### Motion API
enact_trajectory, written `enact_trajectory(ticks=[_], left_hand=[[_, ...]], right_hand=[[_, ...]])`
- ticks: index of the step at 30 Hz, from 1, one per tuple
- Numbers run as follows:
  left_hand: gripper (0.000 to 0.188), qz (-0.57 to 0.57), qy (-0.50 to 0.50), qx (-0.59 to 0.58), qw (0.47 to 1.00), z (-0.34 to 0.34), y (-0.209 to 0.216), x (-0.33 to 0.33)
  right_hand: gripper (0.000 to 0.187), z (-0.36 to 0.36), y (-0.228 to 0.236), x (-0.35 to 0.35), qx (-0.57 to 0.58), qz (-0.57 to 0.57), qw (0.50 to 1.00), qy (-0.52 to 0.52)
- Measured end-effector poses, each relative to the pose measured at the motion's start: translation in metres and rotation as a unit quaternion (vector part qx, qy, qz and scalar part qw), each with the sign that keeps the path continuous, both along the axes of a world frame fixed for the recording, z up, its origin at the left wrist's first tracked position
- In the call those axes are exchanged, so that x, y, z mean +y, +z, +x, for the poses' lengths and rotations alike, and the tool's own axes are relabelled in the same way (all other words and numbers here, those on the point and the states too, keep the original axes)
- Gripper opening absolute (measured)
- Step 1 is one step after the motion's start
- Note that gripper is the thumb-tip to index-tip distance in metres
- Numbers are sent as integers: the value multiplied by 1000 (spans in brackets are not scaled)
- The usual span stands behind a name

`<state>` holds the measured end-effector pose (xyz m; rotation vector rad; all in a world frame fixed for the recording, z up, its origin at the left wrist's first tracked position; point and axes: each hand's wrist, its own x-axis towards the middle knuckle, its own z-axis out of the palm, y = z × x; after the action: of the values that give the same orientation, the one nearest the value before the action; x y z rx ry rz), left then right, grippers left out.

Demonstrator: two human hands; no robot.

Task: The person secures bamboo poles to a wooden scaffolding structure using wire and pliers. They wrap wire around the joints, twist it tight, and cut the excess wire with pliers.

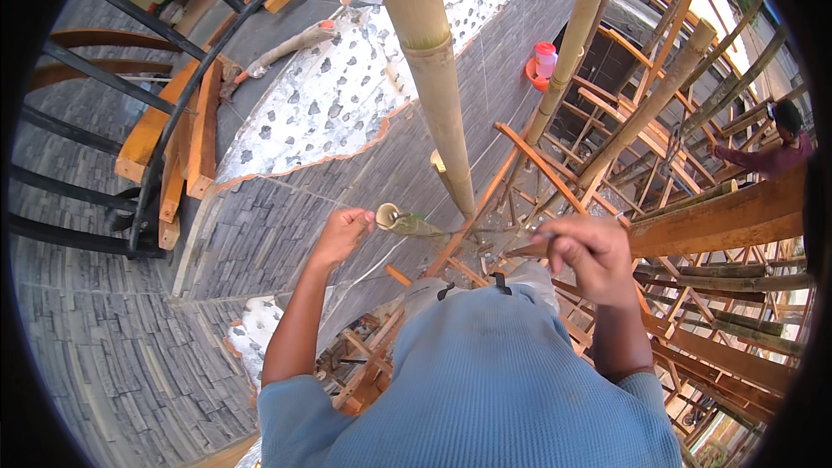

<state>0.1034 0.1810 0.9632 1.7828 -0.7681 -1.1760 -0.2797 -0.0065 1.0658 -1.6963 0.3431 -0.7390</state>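
Left hand: raised in front of the person, fingers curled in, fingertips right by the rim of the cut bamboo; contact with the rim not certain, and cannot tell if anything is pinched
Right hand: well apart from the left one, fingers bent toward the thumb, fingertips blurred; cannot tell if it grips anything
Cut bamboo: between the hands, much closer to the left one; pale hollow end tilted toward the camera, greenish side running off to the right
Tall pole: thick yellowish bamboo just ahead of the hands, running from the top edge down to near the cut bamboo
White cord: thin, hanging below the cut bamboo, near the left forearm
Shirt: blue, ribbed, on the person, fills the lower middle
Wall: grey strip stone on the left, with a rough white patch pitted with dark spots
Railing: black curved metal, upper left, orange-brown beams next to it
Bucket: red-orange, beyond the tall pole, pink jar in it
Scaffold: bamboo and timber pieces criss-crossing on the right and below
Co-worker: far right edge, dark red sleeve, one arm out toward the scaffold
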Motion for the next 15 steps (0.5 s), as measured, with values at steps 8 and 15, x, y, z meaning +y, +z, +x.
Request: enact_trajectory(ticks=[8,15], left_hand=[[40,-94,19,182,979,-25,40,-10],[41,72,120,26,990,-26,-14,14]], right_hand=[[16,-17,-136,-42,410,-206,888,15],[22,-41,-57,-23,52,80,958,269]])
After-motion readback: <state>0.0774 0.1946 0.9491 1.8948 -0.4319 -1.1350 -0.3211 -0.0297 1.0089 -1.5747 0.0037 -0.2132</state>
